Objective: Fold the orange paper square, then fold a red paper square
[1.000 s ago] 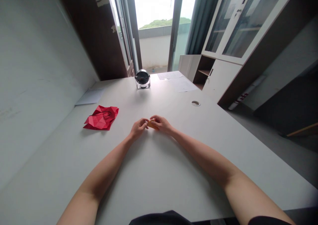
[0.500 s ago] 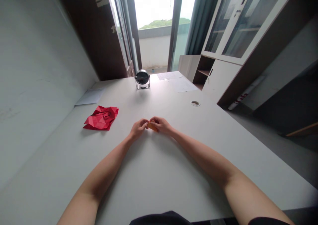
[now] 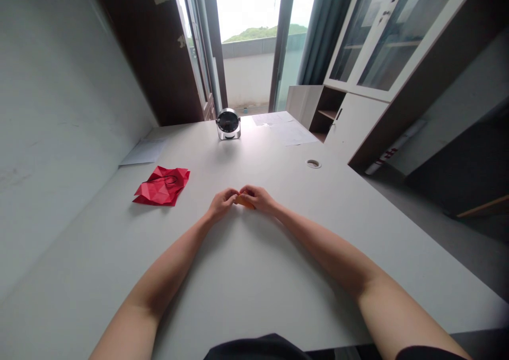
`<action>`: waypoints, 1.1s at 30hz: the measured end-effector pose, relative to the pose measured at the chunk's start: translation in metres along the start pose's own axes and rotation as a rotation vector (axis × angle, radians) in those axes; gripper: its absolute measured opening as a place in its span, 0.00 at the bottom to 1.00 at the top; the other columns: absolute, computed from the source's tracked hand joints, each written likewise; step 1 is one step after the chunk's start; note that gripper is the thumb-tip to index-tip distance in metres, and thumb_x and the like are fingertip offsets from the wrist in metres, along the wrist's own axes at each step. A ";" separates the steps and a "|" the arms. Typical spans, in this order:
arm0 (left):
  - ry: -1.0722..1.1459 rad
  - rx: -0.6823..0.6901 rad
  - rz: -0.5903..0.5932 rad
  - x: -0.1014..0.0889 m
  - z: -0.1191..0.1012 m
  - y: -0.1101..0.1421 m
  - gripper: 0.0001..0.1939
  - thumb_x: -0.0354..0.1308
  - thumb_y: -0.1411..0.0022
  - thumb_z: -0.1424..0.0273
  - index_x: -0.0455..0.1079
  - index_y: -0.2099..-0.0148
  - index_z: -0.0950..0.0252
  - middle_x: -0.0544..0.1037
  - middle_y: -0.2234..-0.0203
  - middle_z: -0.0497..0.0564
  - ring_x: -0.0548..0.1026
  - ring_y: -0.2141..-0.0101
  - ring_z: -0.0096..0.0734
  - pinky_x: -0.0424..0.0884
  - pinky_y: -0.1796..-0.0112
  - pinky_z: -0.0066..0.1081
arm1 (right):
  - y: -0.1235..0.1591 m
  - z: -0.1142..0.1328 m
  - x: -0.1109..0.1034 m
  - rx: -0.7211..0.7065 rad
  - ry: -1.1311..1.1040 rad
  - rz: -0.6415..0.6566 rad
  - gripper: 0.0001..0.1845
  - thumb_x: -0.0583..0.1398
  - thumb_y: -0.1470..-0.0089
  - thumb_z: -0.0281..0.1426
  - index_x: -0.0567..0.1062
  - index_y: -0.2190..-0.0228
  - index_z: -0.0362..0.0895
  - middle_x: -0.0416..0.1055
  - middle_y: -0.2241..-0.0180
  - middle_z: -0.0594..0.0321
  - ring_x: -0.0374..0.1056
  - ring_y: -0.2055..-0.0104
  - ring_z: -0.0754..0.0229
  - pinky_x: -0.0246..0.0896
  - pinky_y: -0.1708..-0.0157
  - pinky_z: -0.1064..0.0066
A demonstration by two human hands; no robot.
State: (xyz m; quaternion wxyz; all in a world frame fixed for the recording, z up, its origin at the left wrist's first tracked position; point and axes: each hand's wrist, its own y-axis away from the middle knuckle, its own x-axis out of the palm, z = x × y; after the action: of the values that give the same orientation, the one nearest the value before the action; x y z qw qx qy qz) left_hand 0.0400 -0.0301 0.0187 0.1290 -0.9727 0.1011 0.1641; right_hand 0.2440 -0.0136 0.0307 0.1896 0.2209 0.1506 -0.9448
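Note:
Over the middle of the white table (image 3: 238,275), both hands meet at a small orange piece of folded paper (image 3: 245,202). My right hand (image 3: 258,198) grips its upper right side, with thumb and fingers closed on it. Pinched at the paper's left tip is my left hand (image 3: 222,203), its fingertips nearly touching those of the right. The fingers hide part of the paper, and its exact folds are too small to make out. Off to the left lies a red creased sheet of paper (image 3: 161,189) with a thin black cord (image 3: 159,179) on top.
A round black device on a silver stand (image 3: 228,124) stands near the table's far edge. White sheets (image 3: 292,132) lie at the far right, and another sheet (image 3: 143,152) rests by the left wall. A round cable hole (image 3: 314,164) is set in the tabletop.
The view has shifted very slightly. Both hands stay at the same spot on the orange paper, which sits at a marginally flatter angle.

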 end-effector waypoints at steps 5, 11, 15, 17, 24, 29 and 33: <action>-0.022 0.014 0.000 -0.001 -0.002 0.000 0.10 0.56 0.39 0.66 0.76 0.59 0.63 0.79 0.71 0.48 0.75 0.69 0.31 0.70 0.65 0.28 | -0.001 -0.004 0.001 -0.013 0.018 0.006 0.16 0.59 0.44 0.43 0.78 0.61 0.45 0.69 0.75 0.67 0.60 0.73 0.64 0.53 0.71 0.73; -0.102 0.038 0.006 -0.003 -0.005 0.001 0.11 0.54 0.38 0.66 0.76 0.59 0.63 0.79 0.69 0.49 0.75 0.66 0.32 0.69 0.63 0.28 | -0.002 -0.003 0.002 -0.032 0.047 0.013 0.17 0.59 0.44 0.43 0.78 0.61 0.45 0.67 0.76 0.67 0.59 0.72 0.64 0.52 0.72 0.74; -0.122 0.028 0.013 -0.002 -0.007 0.001 0.11 0.54 0.37 0.66 0.76 0.58 0.63 0.80 0.68 0.48 0.75 0.65 0.32 0.69 0.63 0.28 | -0.001 0.001 0.001 -0.019 0.059 0.027 0.17 0.58 0.44 0.42 0.78 0.61 0.44 0.66 0.76 0.68 0.58 0.73 0.65 0.51 0.72 0.74; -0.121 0.018 0.008 -0.002 -0.007 0.001 0.11 0.54 0.38 0.66 0.76 0.58 0.63 0.80 0.67 0.49 0.75 0.65 0.32 0.69 0.62 0.28 | 0.000 0.002 0.001 -0.022 0.065 0.027 0.16 0.58 0.44 0.42 0.78 0.61 0.44 0.65 0.76 0.68 0.58 0.73 0.65 0.50 0.72 0.73; -0.104 0.003 0.004 -0.001 -0.008 0.002 0.11 0.55 0.39 0.66 0.76 0.58 0.63 0.80 0.67 0.49 0.75 0.65 0.32 0.69 0.63 0.27 | 0.000 0.001 0.001 -0.018 0.066 0.027 0.15 0.58 0.44 0.40 0.78 0.62 0.44 0.65 0.76 0.68 0.58 0.72 0.64 0.50 0.72 0.74; -0.095 0.022 0.007 -0.001 -0.008 0.002 0.11 0.56 0.39 0.66 0.76 0.58 0.63 0.80 0.68 0.49 0.75 0.66 0.31 0.69 0.63 0.28 | -0.001 -0.001 0.001 -0.033 0.075 0.020 0.15 0.58 0.44 0.40 0.78 0.62 0.44 0.65 0.76 0.68 0.58 0.73 0.65 0.50 0.72 0.74; -0.081 0.018 0.018 -0.001 -0.006 0.002 0.10 0.56 0.39 0.66 0.76 0.59 0.63 0.80 0.68 0.48 0.75 0.67 0.31 0.69 0.63 0.27 | -0.003 -0.006 0.003 -0.050 0.075 0.022 0.14 0.58 0.44 0.39 0.78 0.62 0.45 0.66 0.76 0.68 0.58 0.73 0.65 0.51 0.71 0.73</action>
State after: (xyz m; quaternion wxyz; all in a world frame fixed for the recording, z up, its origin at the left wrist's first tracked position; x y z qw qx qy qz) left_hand 0.0402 -0.0330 0.0240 0.1405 -0.9631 0.1060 0.2038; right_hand 0.2423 -0.0097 0.0250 0.1997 0.2527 0.1788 -0.9297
